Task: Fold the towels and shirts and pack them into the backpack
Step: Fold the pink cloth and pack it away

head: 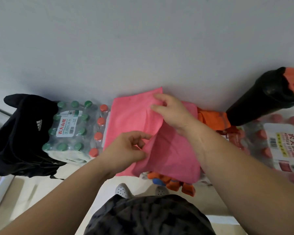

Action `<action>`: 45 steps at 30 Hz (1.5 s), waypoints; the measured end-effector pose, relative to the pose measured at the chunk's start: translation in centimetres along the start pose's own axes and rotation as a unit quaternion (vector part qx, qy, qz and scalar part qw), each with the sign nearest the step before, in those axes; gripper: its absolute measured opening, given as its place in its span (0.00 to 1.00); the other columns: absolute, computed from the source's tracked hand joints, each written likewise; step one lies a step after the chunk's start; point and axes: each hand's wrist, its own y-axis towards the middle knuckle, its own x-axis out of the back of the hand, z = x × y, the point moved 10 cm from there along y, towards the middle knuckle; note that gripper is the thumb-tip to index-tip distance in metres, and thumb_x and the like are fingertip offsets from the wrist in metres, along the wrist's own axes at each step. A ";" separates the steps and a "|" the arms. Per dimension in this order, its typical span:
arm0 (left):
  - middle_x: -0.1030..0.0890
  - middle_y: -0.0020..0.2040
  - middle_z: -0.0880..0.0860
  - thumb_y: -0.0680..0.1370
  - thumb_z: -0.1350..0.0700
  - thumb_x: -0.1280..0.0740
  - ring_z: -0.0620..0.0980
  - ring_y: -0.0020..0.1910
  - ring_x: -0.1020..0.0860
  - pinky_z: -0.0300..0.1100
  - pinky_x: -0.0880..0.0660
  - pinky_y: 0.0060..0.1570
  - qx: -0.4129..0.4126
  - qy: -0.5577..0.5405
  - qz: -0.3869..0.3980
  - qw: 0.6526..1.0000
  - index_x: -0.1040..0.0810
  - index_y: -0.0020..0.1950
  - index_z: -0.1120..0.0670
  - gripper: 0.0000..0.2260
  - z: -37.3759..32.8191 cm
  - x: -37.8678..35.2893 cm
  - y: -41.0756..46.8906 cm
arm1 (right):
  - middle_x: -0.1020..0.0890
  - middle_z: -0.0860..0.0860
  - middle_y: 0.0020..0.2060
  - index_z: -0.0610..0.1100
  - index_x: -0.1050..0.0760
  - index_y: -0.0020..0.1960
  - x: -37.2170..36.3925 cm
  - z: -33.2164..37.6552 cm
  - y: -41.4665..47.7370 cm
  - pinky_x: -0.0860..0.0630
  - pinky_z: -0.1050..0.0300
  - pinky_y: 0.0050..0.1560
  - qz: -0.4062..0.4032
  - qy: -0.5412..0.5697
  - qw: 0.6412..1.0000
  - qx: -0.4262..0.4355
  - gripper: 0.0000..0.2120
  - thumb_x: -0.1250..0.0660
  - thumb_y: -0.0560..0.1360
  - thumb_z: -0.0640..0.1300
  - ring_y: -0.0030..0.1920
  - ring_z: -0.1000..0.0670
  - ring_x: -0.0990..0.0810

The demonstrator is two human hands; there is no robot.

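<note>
- L hand [129, 148] sits low on the pink towel [131, 116]. Its grip is closed on the near end of a raised flap, thumb + fingers pinching the edge.
- R hand [171, 112] is further up, grip pinching the same flap near the towel's far edge. Both hands are on one fold line, w/ the towel spread over the bottle packs at centre view.
- To do it well, my call: carry both pinches across together so edge lands on edge. The fabric's limp, so one hand lagging = a skewed fold.
- The surface under it looks lumpy (bottle caps), so prob. smooth it w/ a flat palm once the flap lands, or creases set.
- Backpack [261, 102] stands well to the right by the wall, w/ orange fabric poking out of its top. The fold should end up small enough to slip in beside that.
- Hard to read, far left: a black Adidas item [24, 133] is draped on the green-cap pack [70, 131]. Shirt or bag, can't tell.
- Red-cap bottles [98, 121] sit at the towel's left edge, some maybe covered.
- Orange cloth [212, 121] lies under the towel's right side, and an orange/blue bundle [173, 183] shows at its near edge. Both are mostly hidden, so what they are is unclear.
- Far right: a 2nd bottle pack [278, 143] is blurred and cut by the frame. The backpack's top is clipped too.
</note>
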 end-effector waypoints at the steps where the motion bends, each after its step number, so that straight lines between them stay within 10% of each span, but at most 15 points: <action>1: 0.21 0.41 0.49 0.67 0.65 0.29 0.50 0.36 0.24 0.43 0.25 0.40 -0.009 0.001 0.011 1.000 0.17 0.57 0.49 0.21 -0.9 -0.8 0.2 | 0.23 0.49 0.67 0.40 0.27 0.71 1.2 0.1 -0.2 0.31 0.60 0.69 -0.008 0.035 0.999 -0.002 0.24 0.29 0.77 0.40 0.67 0.54 0.26; 8: 0.21 0.42 0.49 0.72 0.70 0.31 0.45 0.34 0.25 0.39 0.26 0.38 -0.030 0.085 0.076 0.993 0.19 0.62 0.51 0.21 -2.2 -9.6 3.3 | 0.18 0.45 0.60 0.40 0.21 0.63 9.0 -5.7 -2.7 0.27 0.48 0.69 -0.103 0.087 0.989 -0.065 0.14 0.30 0.78 0.40 0.63 0.48 0.21; 13: 0.19 0.44 0.47 0.72 0.66 0.31 0.46 0.42 0.21 0.43 0.21 0.47 -0.022 0.200 0.107 0.974 0.22 0.66 0.52 0.23 0.5 -12.9 4.8 | 0.27 0.47 0.71 0.39 0.30 0.74 8.0 -9.5 -4.5 0.35 0.64 0.62 -0.016 -0.019 0.992 -0.121 0.26 0.30 0.78 0.43 0.68 0.53 0.29; 21: 0.21 0.40 0.51 0.71 0.70 0.31 0.46 0.34 0.24 0.39 0.26 0.34 0.009 0.095 0.085 0.992 0.21 0.60 0.48 0.23 0.3 -11.9 4.7 | 0.25 0.48 0.70 0.41 0.27 0.71 9.5 -7.4 -4.3 0.34 0.55 0.73 -0.069 0.003 0.996 -0.050 0.22 0.32 0.78 0.41 0.69 0.52 0.28; 26: 0.17 0.41 0.55 0.77 0.64 0.29 0.47 0.36 0.20 0.40 0.24 0.39 0.018 0.023 0.134 0.991 0.22 0.63 0.53 0.16 0.0 -12.9 3.8 | 0.32 0.45 0.74 0.42 0.30 0.74 10.0 -8.6 -4.5 0.36 0.55 0.72 -0.052 -0.248 0.966 -0.055 0.29 0.31 0.77 0.54 0.73 0.46 0.32; 29: 0.17 0.41 0.50 0.79 0.59 0.31 0.45 0.37 0.20 0.47 0.20 0.47 -0.035 0.139 0.033 0.989 0.19 0.59 0.53 0.10 -0.3 -9.7 4.6 | 0.36 0.44 0.76 0.47 0.31 0.75 9.5 -7.7 -5.3 0.37 0.46 0.74 -0.077 -0.365 0.928 0.003 0.32 0.32 0.75 0.60 0.73 0.40 0.35; 34: 0.23 0.63 0.53 0.77 0.45 0.37 0.55 0.61 0.24 0.49 0.29 0.64 -0.153 0.414 -0.174 0.880 0.24 0.68 0.52 0.22 -1.0 -1.9 4.5 | 0.49 0.44 0.81 0.50 0.43 0.80 4.3 -6.6 -7.0 0.48 0.40 0.78 -0.013 -0.455 0.889 0.055 0.35 0.43 0.78 0.66 0.80 0.40 0.50; 40: 0.60 0.82 0.49 0.74 0.26 0.61 0.52 0.81 0.61 0.61 0.57 0.77 -0.029 0.577 -0.083 0.812 0.56 0.82 0.48 0.42 6.7 0.6 6.2 | 0.70 0.49 0.79 0.52 0.66 0.81 -1.0 -10.0 -8.3 0.66 0.34 0.76 0.093 -0.528 0.843 0.046 0.43 0.58 0.76 0.74 0.78 0.43 0.72; 45: 0.60 0.82 0.48 0.76 0.27 0.61 0.51 0.80 0.62 0.60 0.60 0.78 -0.052 0.579 -0.098 0.807 0.57 0.82 0.47 0.39 8.0 1.1 4.4 | 0.67 0.50 0.80 0.51 0.63 0.82 -1.1 -10.4 -9.9 0.67 0.34 0.75 0.101 -0.541 0.832 0.063 0.43 0.59 0.75 0.75 0.78 0.44 0.71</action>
